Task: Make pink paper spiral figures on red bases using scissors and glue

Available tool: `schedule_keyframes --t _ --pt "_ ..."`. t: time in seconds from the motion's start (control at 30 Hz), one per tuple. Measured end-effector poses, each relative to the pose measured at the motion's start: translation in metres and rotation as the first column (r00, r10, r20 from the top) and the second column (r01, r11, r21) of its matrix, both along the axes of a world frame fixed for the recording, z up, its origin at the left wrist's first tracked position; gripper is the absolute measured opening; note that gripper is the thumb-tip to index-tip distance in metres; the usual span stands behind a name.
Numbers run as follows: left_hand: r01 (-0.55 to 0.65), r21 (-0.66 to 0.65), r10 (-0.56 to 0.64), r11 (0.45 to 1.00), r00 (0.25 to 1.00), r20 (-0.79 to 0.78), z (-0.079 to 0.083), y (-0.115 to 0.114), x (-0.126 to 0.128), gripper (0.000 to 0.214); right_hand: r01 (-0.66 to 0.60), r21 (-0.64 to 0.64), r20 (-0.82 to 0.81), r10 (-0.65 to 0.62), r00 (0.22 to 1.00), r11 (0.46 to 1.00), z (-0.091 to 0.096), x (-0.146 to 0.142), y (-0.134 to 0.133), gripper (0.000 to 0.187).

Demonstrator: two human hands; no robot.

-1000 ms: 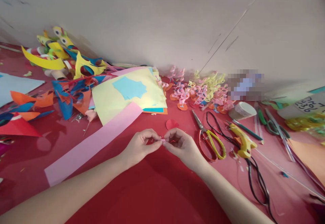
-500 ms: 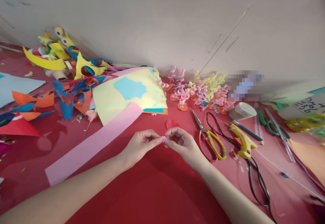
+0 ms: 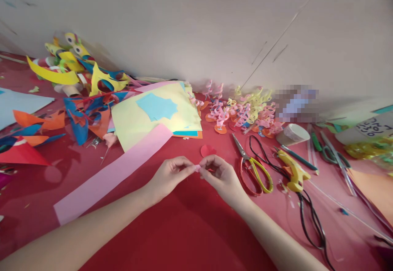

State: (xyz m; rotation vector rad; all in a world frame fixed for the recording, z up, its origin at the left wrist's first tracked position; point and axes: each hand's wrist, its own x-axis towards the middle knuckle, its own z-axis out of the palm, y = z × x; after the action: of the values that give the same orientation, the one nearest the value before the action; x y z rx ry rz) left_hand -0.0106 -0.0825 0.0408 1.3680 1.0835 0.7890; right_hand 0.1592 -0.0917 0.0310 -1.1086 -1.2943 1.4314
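A tiny piece of pink paper [image 3: 197, 168] is pinched between the fingertips of both my hands, over the red table [image 3: 184, 238]. My left hand [image 3: 172, 177] grips it from the left, thumb against forefinger. From the other side my right hand [image 3: 220, 177] holds it the same way, fingers curled. Most of the piece is covered by the fingertips. Just behind my right hand lies a red paper circle [image 3: 208, 150]. A long pink paper strip [image 3: 113, 175] slants across the table beside my left hand.
Red- and yellow-handled scissors [image 3: 251, 168] and a yellow glue gun [image 3: 295, 172] with a black cord lie at right. Curled pink and yellow paper figures [image 3: 242, 111] stand by the wall. Cream paper sheets [image 3: 129, 127] and blue-orange scraps [image 3: 76, 119] spread left. A white cup [image 3: 293, 135] stands behind.
My fingertips have shifted very slightly around the pink paper, and less of it shows between them. Everything else stays where it was.
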Motion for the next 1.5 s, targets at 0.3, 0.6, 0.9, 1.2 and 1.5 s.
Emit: schedule_keyframes --t 0.3,0.6,0.9,1.2,1.5 --pt "0.035 0.013 -0.034 0.999 0.999 -0.009 -0.0016 0.0005 0.0008 0.023 0.008 -0.041 -0.034 -0.010 0.999 0.999 0.0001 -0.0005 0.0008 0.020" --pt "0.055 0.061 -0.052 0.997 0.997 -0.058 -0.0011 -0.0020 0.0013 0.023 0.033 0.046 0.032 -0.034 0.999 0.998 -0.0040 -0.0019 -0.0029 0.014" --pt "0.008 0.079 -0.002 0.997 0.998 -0.068 -0.0042 -0.0020 0.0026 0.023 0.032 0.132 0.169 -0.055 0.984 0.991 -0.0064 -0.0024 -0.0038 0.016" --pt "0.003 0.082 0.003 0.997 0.998 -0.069 -0.0054 -0.0018 0.0029 0.024 0.031 0.022 0.024 -0.031 0.999 0.999 -0.0072 -0.0011 -0.0007 0.020" --pt "0.007 0.151 0.009 0.988 0.995 -0.102 -0.0081 -0.0020 0.0022 0.022 0.012 -0.065 -0.003 -0.012 1.000 0.998 -0.0051 0.0007 0.0031 0.025"
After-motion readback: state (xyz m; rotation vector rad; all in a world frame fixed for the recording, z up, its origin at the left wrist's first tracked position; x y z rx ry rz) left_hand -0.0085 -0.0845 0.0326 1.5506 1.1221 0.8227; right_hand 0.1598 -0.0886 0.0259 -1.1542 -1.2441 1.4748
